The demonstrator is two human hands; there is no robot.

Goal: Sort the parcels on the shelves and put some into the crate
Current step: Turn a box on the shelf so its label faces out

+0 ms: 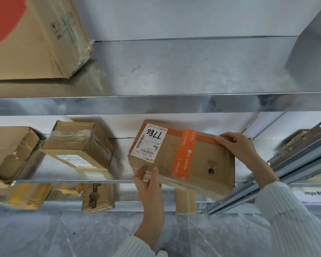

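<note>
A flat cardboard parcel (pixel 196 160) with orange tape and a white label marked 7786 is tilted over the front edge of the middle shelf (pixel 72 181). My left hand (pixel 149 184) grips its near left corner, thumb on top. At the parcel's far right corner, my right hand (pixel 237 145) holds on with its fingers curled over the edge. No crate is in view.
A taped box (pixel 78 145) and a crumpled box (pixel 9 153) sit to the left on the same shelf. A large box (pixel 35 38) stands on the upper shelf (pixel 174 102). Small parcels (pixel 97 198) lie on the lower shelf. A metal upright (pixel 293 169) slants at right.
</note>
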